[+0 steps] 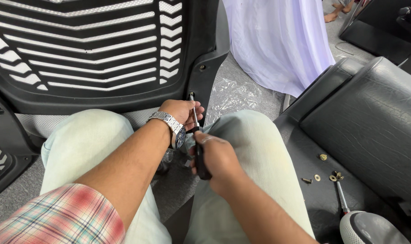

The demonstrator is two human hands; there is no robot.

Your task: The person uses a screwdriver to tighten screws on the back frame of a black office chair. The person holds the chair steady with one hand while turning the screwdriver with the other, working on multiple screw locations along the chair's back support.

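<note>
A: Noting the largest item first: black slatted chair back (92,49) stands upright in front of the knees, its lower right bracket (205,74) carrying the screw hole where the driver tip sits.

B: Hands?

A: Right hand (219,158) is closed round the black handle of the screwdriver (197,135). Left hand (182,113), wristwatch (174,127) on it, is curled about the steel shaft just below the tip, steadying it. The two hands are close together, nearly touching.

B: Advice for the step?

A: Judgement only: keep the shaft in line with the hole, press forward, let the left fingers guide, not grip.

B: Containers?

A: None seen. Loose screws and washers (323,174) lie bare on the dark seat cushion (350,135), near a second screwdriver (343,199).
</note>
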